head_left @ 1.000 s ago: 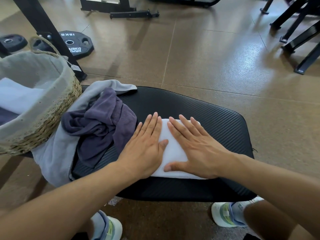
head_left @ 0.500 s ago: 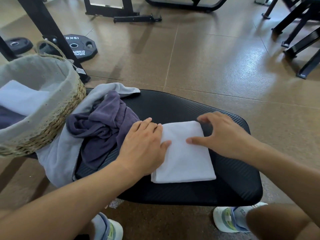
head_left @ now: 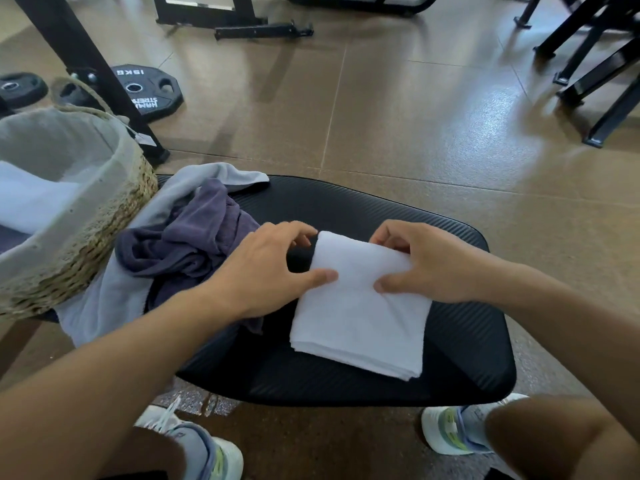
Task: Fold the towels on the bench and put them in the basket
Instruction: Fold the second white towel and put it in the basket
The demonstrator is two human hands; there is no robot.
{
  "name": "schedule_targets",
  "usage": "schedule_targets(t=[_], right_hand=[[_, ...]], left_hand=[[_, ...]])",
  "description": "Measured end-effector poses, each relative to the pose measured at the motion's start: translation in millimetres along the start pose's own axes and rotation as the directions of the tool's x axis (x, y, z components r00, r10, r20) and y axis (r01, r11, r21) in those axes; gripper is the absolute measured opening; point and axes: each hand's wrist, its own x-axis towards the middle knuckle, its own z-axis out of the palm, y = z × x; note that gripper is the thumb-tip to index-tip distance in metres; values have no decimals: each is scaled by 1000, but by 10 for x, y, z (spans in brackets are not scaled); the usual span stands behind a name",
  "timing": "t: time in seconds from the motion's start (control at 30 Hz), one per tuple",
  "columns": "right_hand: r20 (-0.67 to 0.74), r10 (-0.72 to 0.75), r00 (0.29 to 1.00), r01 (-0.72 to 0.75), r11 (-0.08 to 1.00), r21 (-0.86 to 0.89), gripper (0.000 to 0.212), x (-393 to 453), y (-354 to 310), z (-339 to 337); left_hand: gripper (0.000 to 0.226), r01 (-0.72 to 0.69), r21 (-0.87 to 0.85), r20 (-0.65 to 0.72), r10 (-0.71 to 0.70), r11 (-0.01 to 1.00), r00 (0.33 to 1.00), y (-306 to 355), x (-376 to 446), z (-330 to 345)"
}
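A folded white terry towel (head_left: 360, 317) lies on the black ribbed padded bench (head_left: 460, 341), its far end lifted off the pad by both hands. The left hand (head_left: 266, 271) grips the far left corner, thumb pressed on top of the cloth and curled fingers tucked behind the edge. The right hand (head_left: 426, 263) pinches the far right corner the same way, thumb flat on the upper face and fingers bent behind the fold. The near end of the towel rests on the bench near its front edge. Just left of the left hand sits a crumpled dark purple towel (head_left: 194, 247), heaped on a pale grey towel (head_left: 114, 292) that drapes over the bench's left side. Further left stands a round woven straw basket with a grey cloth lining (head_left: 104, 216), touching the grey towel; inside it lies a folded light cloth (head_left: 31, 199). On the brown tiled floor (head_left: 415, 133) at the far left rests a black weight plate (head_left: 145, 91).
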Motion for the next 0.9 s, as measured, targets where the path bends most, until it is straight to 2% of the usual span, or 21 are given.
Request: schedule_targets(t=[0.03,0.1,0.17,0.3,0.4,0.47,0.53,0.6,0.73,0.83,0.9], right_hand=[[-13,-43,999,43,999,16,34,-1,-16,2],[-40,-101,994,102,994,38,34,16,-44,11],[-22,-100,995,101,994,30,38,35,-55,3],[21,-15,1000,17,996,-86,47,85,-2,-14],[-136,-23,990,11,996,-91,40,129,-5,31],[-285,-67,956,19,986,-168,36,155,-21,87],[-399,-191,897,76,955,-287,30,177,-9,164],[-447,-311,839,132,913,-387,24,175,17,250],[-403,-453,795,195,820,-537,27,111,109,363],[-353,-467,811,215,799,-562,39,68,171,377],[-330,-454,828,227,809,-542,46,40,197,383]], left_hand=[[64,7,-58,60,-3,998,998,-4,18,-47],[54,16,-141,166,7,990,986,-25,49,-101],[39,12,-138,183,13,990,983,-76,86,-109],[32,-3,-42,139,9,999,990,-102,107,-100],[30,-14,-33,31,15,999,999,-97,106,-97],[28,-23,-14,-52,23,1000,998,-92,106,-96],[27,-47,13,-114,48,999,992,-97,112,-87],[27,-90,32,-130,93,995,987,-99,106,-73],[32,-163,-1,-80,163,987,983,-90,42,-47],[38,-242,-69,-21,241,968,970,-59,-25,-46],[37,-246,-105,5,248,963,969,-52,-71,-46]])
